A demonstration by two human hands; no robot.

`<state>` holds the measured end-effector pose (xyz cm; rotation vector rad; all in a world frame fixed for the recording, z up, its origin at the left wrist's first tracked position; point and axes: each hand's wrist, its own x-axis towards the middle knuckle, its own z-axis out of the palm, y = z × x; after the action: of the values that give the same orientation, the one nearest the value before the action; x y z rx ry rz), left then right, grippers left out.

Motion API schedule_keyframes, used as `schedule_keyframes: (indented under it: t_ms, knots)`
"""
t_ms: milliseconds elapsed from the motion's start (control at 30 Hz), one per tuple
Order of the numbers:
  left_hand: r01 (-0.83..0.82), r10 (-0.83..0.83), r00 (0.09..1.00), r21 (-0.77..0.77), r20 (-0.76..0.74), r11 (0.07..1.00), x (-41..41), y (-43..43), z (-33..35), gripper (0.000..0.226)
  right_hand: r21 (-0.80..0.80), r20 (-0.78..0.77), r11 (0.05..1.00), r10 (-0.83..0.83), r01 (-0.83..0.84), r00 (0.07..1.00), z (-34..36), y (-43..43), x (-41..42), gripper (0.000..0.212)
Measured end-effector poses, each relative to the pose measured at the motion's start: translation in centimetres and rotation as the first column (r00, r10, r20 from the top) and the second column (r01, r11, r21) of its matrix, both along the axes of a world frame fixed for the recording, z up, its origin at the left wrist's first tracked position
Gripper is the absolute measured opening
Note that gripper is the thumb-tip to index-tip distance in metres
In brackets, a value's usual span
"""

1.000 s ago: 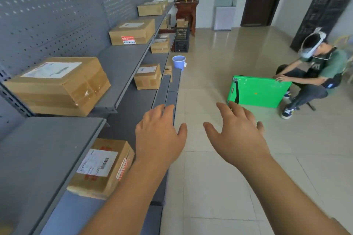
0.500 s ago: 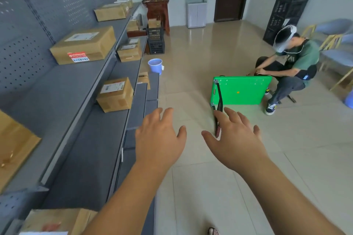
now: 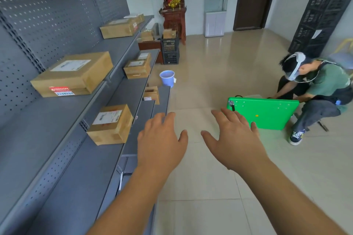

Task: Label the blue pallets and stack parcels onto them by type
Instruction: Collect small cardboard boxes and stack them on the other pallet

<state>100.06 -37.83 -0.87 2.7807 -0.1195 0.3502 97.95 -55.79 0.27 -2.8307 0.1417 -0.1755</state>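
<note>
- My left hand (image 3: pixel 160 143) and right hand (image 3: pixel 235 143) hover side by side over the beige tiled floor (image 3: pixel 200 206), fingers spread, gripping nothing.
- Just left, a small brown cardboard parcel (image 3: pixel 110 124) sits near the front edge of the grey metal shelving (image 3: pixel 57 158).
- Farther along, a larger flat cardboard parcel (image 3: pixel 74 74) lies one shelf higher.
- Ahead right, a seated person (image 3: pixel 321 89) holds a green board (image 3: pixel 265 112); open floor lies between the board and the shelving.

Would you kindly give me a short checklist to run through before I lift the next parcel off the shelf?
1. Left hand free: ok, open and empty.
2. Right hand free: ok, open and empty.
3. Nearest parcel accessible: ok, stands alone on the shelf, label up.
4. Blue pallets located: cannot tell, none in view.
5. Floor to the right passable: not ok, seated person with a green board there.
</note>
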Motion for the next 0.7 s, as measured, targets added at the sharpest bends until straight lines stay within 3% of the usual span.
schedule_keyframes:
  t_ms: [367,700]
  knots:
    - [0.053,-0.053,0.999,0.003,0.002,0.999,21.6,2.2,-0.6,0.060,-0.020,0.005,1.000,-0.008,0.008,1.000,-0.3,3.1,20.8,0.067]
    - [0.164,-0.163,0.986,0.020,-0.031,0.986,39.0,0.4,-0.9,0.060,-0.018,-0.013,0.993,-0.113,0.113,0.993,-1.1,1.4,36.5,0.065]
